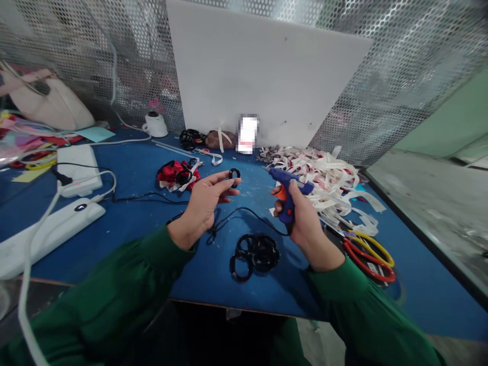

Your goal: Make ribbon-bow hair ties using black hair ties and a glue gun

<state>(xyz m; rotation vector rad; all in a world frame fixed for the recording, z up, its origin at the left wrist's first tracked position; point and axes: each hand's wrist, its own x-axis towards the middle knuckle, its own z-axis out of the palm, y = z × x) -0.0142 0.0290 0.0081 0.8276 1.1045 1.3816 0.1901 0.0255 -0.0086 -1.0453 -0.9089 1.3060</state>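
Observation:
Between the thumb and fingers of my left hand (206, 198) is a small black hair tie (234, 175), held up above the blue table. My right hand (303, 213) grips a blue glue gun (288, 198) with an orange trigger; its nozzle points up and left, apart from the hair tie. A black cord runs from the gun's handle toward the left. Below and between my hands lies a pile of black hair ties (261, 252) near the table's front edge. A red, black and white bundle of fabric (177, 174) sits beyond my left wrist.
White ribbon scraps (324, 173) heap up at the right, behind the glue gun. Red and yellow handled scissors (369, 259) lie right of my forearm. A white power strip (49, 234) and cables occupy the left. A white board (263, 71) stands behind a blurred-out phone-like object (247, 134).

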